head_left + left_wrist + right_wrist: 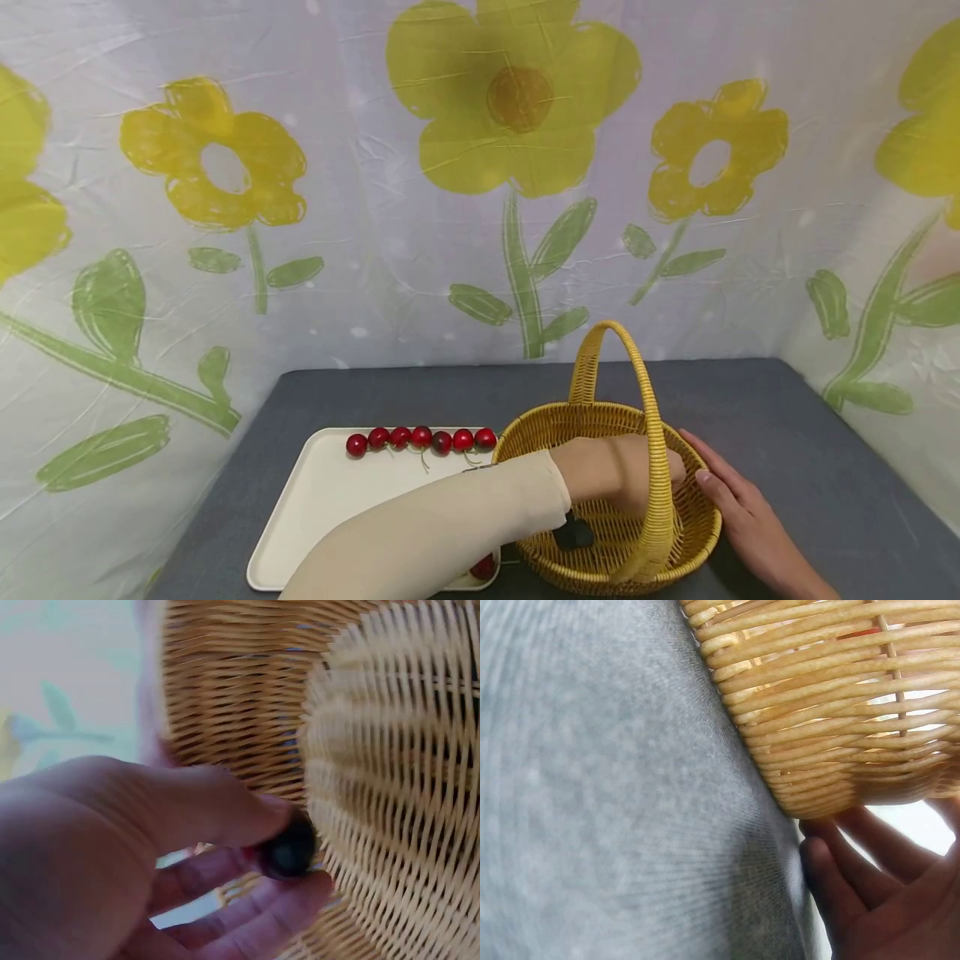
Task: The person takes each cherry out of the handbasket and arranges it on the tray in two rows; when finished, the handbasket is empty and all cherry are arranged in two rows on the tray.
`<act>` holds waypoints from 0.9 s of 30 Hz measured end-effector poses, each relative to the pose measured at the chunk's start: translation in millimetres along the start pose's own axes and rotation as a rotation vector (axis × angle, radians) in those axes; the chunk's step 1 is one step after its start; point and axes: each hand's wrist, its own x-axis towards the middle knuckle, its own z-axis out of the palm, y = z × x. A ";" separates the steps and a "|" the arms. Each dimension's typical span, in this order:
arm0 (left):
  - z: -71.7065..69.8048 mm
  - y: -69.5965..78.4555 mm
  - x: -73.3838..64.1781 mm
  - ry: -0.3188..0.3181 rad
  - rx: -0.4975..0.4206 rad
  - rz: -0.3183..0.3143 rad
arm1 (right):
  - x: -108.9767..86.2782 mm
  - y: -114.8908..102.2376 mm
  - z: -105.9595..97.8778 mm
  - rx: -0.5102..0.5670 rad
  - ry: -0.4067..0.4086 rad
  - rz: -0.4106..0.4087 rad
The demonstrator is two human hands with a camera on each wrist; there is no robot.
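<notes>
In the head view my left hand reaches under the handle into a yellow wicker basket. The left wrist view shows its thumb and fingers pinching a dark, round cherry close to the woven inner wall. My right hand holds the basket's right side, the thumb at the rim and the other fingers against the outside. Seen from the right wrist, its fingertips touch the weave. Several red cherries lie in a row along the back of a white tray, left of the basket.
More cherries lie at the tray's front right corner, partly behind the left sleeve. A black object shows below the left wrist. Grey cloth covers the table; a flower-printed curtain hangs behind it.
</notes>
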 end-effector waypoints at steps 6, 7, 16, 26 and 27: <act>-7.0 -24.3 -30.5 0.152 -0.110 0.112 | 0.7 1.3 1.1 0.031 -0.016 -0.005; -5.5 -29.1 -37.1 0.174 -0.166 0.128 | 0.5 1.4 0.9 0.042 -0.019 -0.006; 15.9 -53.4 -91.2 0.370 -0.758 0.198 | -0.6 -0.3 -1.0 0.059 -0.019 -0.013; 42.4 -63.3 -161.4 0.560 -1.033 0.095 | 0.2 -2.1 -0.8 0.041 -0.023 0.001; 45.3 -64.9 -167.7 0.570 -1.061 0.083 | 0.4 -2.1 -0.7 0.045 -0.024 0.002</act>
